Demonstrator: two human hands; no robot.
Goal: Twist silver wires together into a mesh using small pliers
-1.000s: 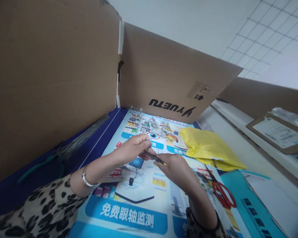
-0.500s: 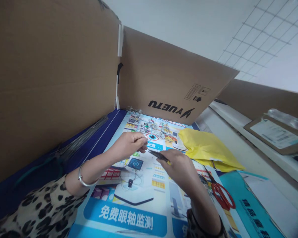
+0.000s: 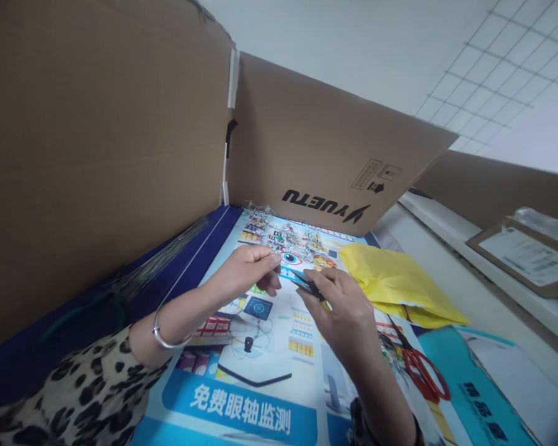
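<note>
My left hand (image 3: 255, 267) is closed in a pinch above the printed poster (image 3: 255, 365); whatever sits between its fingertips is too small to make out. Just right of it, my right hand (image 3: 341, 303) grips small dark pliers (image 3: 312, 288) with a touch of yellow on the handle. Their jaws are parted and point toward the left fingertips, with a small gap between. Thin wire pieces (image 3: 286, 238) lie tangled at the poster's far end. A bundle of long straight wires (image 3: 160, 257) rests on the dark blue surface to the left.
Tall cardboard panels (image 3: 302, 136) stand at the left and back. On the right are a yellow bag (image 3: 395, 282), red-handled scissors (image 3: 425, 375) and a teal packet (image 3: 477, 396). A cardboard parcel with a label (image 3: 530, 254) lies on the ledge farther right.
The pliers' jaws have gone from closed to parted, and my right fingers have loosened around the handles. My left hand stays pinched. The whole view has shifted slightly.
</note>
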